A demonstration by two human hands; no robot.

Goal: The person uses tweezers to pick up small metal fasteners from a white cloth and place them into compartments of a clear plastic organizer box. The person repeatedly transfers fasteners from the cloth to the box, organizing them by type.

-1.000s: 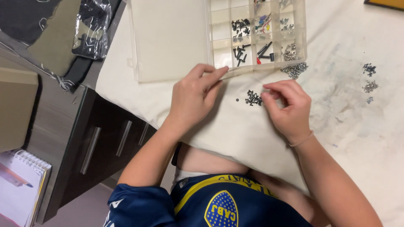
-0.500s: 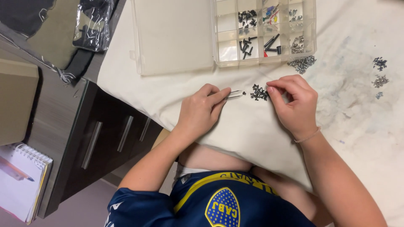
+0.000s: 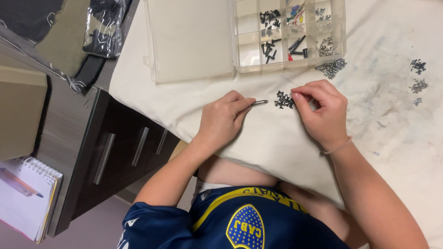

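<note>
My left hand (image 3: 222, 119) rests on the white cloth (image 3: 277, 143) and grips a pair of thin metal tweezers (image 3: 259, 102), their tips pointing right at a small heap of black screws (image 3: 283, 100). My right hand (image 3: 323, 113) sits just right of that heap, thumb and forefinger pinched at its edge; whether a screw is between them is too small to tell. Above both hands lies a clear plastic compartment box (image 3: 288, 64) holding sorted screws and small parts, its lid (image 3: 190, 39) folded open to the left.
More screw heaps lie on the cloth: a silver one (image 3: 330, 68) by the box and small ones (image 3: 418, 74) at far right. A dark desk with drawers (image 3: 115, 152) stands left, with a spiral notebook (image 3: 27, 196) and a plastic bag (image 3: 102, 27).
The view shifted, so everything sits lower in frame. My left hand drew back from the box edge and now holds the tweezers out toward the black screws; my right hand stays by the heap.
</note>
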